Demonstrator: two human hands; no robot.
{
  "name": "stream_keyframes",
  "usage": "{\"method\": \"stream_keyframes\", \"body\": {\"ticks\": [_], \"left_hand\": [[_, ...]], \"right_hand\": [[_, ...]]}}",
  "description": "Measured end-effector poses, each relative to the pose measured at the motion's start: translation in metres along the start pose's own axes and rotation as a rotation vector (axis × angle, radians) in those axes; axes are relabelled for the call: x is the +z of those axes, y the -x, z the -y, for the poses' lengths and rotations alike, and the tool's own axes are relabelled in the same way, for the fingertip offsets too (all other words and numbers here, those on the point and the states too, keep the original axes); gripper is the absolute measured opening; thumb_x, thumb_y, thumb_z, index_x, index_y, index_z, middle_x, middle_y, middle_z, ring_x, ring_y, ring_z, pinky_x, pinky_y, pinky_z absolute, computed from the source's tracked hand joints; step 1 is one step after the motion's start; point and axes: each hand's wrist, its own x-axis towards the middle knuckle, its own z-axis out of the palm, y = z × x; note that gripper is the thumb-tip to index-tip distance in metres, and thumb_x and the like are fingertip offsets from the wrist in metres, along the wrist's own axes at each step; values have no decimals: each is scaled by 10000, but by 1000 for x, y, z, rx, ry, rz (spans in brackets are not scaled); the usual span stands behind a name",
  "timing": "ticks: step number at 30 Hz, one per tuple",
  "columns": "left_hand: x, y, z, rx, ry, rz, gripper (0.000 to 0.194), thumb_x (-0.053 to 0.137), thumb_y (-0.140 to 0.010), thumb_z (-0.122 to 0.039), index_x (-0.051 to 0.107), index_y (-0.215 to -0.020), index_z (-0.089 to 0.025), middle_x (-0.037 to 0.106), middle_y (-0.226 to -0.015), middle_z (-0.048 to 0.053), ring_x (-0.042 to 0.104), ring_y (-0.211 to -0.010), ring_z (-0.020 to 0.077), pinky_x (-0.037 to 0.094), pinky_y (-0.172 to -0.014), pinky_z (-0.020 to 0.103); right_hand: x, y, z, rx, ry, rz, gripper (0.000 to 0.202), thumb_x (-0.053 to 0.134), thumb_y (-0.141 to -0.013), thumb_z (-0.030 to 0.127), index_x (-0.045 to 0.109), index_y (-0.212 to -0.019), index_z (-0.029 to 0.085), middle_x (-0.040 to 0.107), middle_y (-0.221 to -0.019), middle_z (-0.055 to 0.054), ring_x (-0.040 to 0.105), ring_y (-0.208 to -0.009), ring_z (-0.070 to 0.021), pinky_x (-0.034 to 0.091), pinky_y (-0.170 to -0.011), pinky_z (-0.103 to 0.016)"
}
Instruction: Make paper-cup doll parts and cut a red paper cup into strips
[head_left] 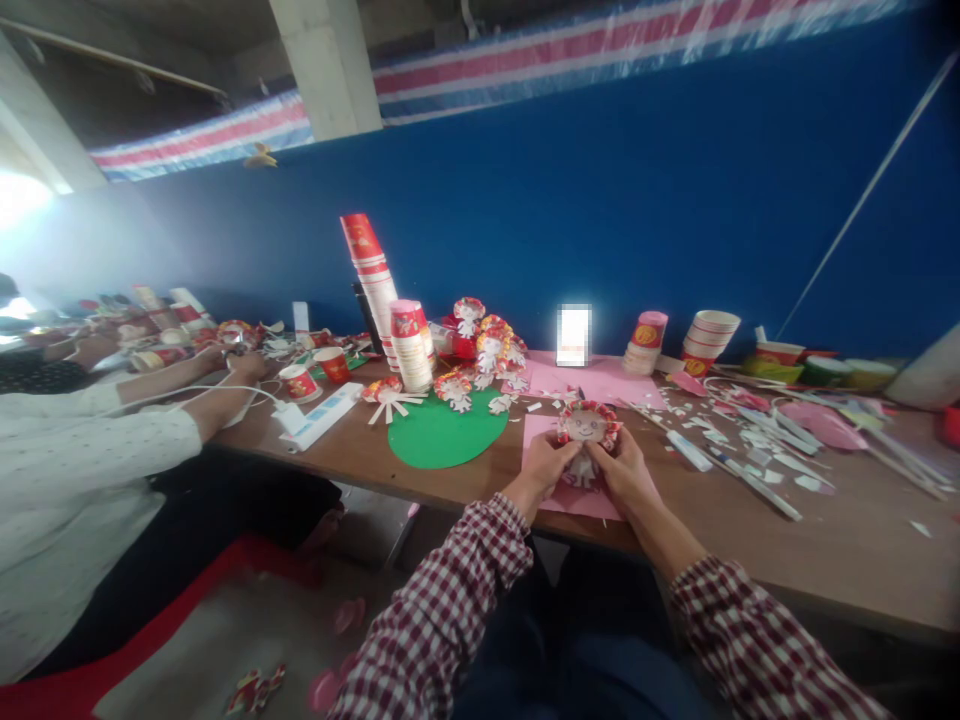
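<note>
My left hand (553,463): gripping the left edge of a flat paper doll with a smiling drawn face, red-and-yellow curled rim and white cut-out body (589,429), thumb on its front. My right hand (624,468): gripping the opposite edge, thumb likewise. Both are closed on the doll, which sits between them; the fingers behind it are hidden.

Under my hands: one pink paper sheet (534,434); whether the doll touches it, I cannot tell. Left of my left hand: one rounded green sheet (435,446), with similar finished-looking dolls (491,347) grouped at its far edge. Beyond those, farther left: one tall leaning stack of red-and-white paper cups (376,288).

Straight ahead of my hands: one upright, brightly glowing rectangle (573,338), detail unreadable. Right of my right hand: one short white bar (690,452) and scattered white and pink paper scraps (776,463), all on the brown wooden tabletop (862,535).
</note>
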Motion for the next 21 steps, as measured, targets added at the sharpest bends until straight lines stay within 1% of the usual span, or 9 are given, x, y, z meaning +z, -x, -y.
{"method": "stream_keyframes", "body": {"ticks": [2,5,8,11,14,17,21], "left_hand": [[0,-1,1,31,-8,8,290,785,-552,-284,676,-752,-105,652,-633,28,566,-521,89,471,-526,196],[0,-1,1,27,-16,11,297,783,-554,-303,667,-745,-107,632,-587,19,551,-496,88,464,-510,200],[1,0,1,39,-6,33,326,790,-541,-310,670,-766,-108,642,-611,26,557,-509,91,467,-522,203],[1,1,0,60,0,45,331,793,-536,-307,671,-777,-115,658,-651,29,572,-540,94,475,-546,202],[1,1,-1,68,4,57,315,788,-550,-307,667,-774,-121,644,-619,14,572,-539,95,478,-549,201],[1,1,0,59,18,31,308,790,-554,-319,659,-746,-119,627,-577,8,560,-516,95,476,-530,202],[0,0,1,19,28,-9,334,806,-536,-325,663,-754,-115,648,-600,21,577,-520,106,481,-521,208]], "right_hand": [[0,-1,-1,8,-33,4,419,688,-636,392,561,-983,195,640,-841,-23,607,-719,-172,507,-685,-310],[0,-1,-1,21,-43,-7,384,681,-632,397,563,-938,195,626,-791,-14,583,-667,-158,500,-645,-300],[-1,-2,0,20,-7,-23,372,684,-616,388,568,-904,185,607,-745,-5,555,-630,-145,490,-610,-287],[-1,-1,3,6,17,-26,386,682,-622,392,569,-918,171,599,-746,-7,549,-640,-144,481,-605,-279],[0,1,6,5,12,-20,412,682,-625,405,561,-934,160,598,-751,-13,552,-646,-146,475,-605,-276],[1,3,8,13,-15,8,419,688,-618,404,552,-938,169,614,-779,-20,566,-658,-152,484,-617,-280],[2,3,7,2,-22,19,404,687,-619,398,547,-937,192,626,-791,-12,581,-669,-157,495,-629,-284]]}}
